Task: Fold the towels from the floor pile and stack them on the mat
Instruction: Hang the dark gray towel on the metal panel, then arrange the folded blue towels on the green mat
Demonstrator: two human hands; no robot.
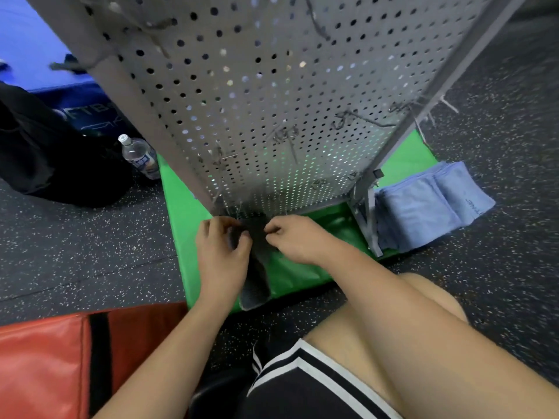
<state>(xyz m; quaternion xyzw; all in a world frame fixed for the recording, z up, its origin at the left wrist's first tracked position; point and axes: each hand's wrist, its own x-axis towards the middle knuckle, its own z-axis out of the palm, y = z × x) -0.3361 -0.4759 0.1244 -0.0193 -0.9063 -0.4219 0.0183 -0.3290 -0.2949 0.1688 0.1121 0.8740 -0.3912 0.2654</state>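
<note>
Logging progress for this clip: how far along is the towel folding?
Done: folded blue towels stacked at the right edge of the green mat. In hand: the left hand and right hand pinch the lower edge of an unfolded grey perforated towel. Left: folding it; the floor pile is out of view.

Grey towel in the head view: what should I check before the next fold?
1. Left hand grips the grey towel: ok.
2. Right hand pinches the same towel: ok.
3. Towel lying flat for folding: not ok; it rises toward the camera, with its lower end bunched between the hands.
4. Bare space on the green mat: ok.
5. Stack of blue folded towels fully on the mat: cannot tell; it sits at the right edge.
6. Towels left in the floor pile: cannot tell; the pile is not in view.
</note>
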